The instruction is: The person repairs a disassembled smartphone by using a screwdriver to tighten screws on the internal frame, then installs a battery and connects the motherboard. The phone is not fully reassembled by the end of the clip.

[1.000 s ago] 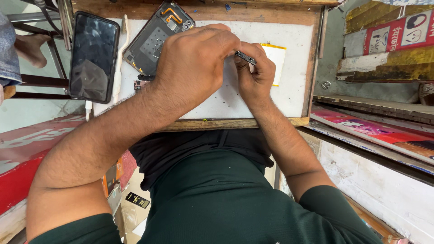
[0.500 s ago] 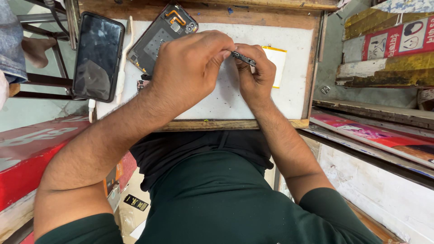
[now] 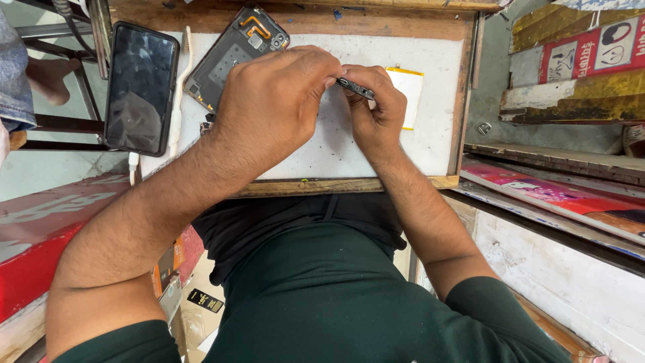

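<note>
1. White matting set in a worn wooden tray [image 3: 349,185] forms the work surface, seen from above with the person's dark green shirt filling the lower view.
2. Both hands meet over the middle of the mat. The right hand [image 3: 376,111] is curled shut around a small dark metal part [image 3: 355,87], which pokes out from between its thumb and fingers.
3. The left hand [image 3: 275,107] is bent over from the left, its fingertips closed against the near end of that part; what lies under its palm cannot be told.
4. The part's long axis runs from upper left down to lower right, lying between the two hands and touching both; the right hand carries most of it.
5. Just behind the left hand, an opened phone body [image 3: 232,57] lies tilted on the mat, its inner frame showing.
6. Beyond the right hand, a pale flat battery with a yellow edge [image 3: 408,94] rests on the mat.
7. Left of the tray, a black phone [image 3: 140,87] lies screen up beside a white cable [image 3: 176,114].
8. Further out: metal stool legs on the left, red printed boards and planks on the right.
</note>
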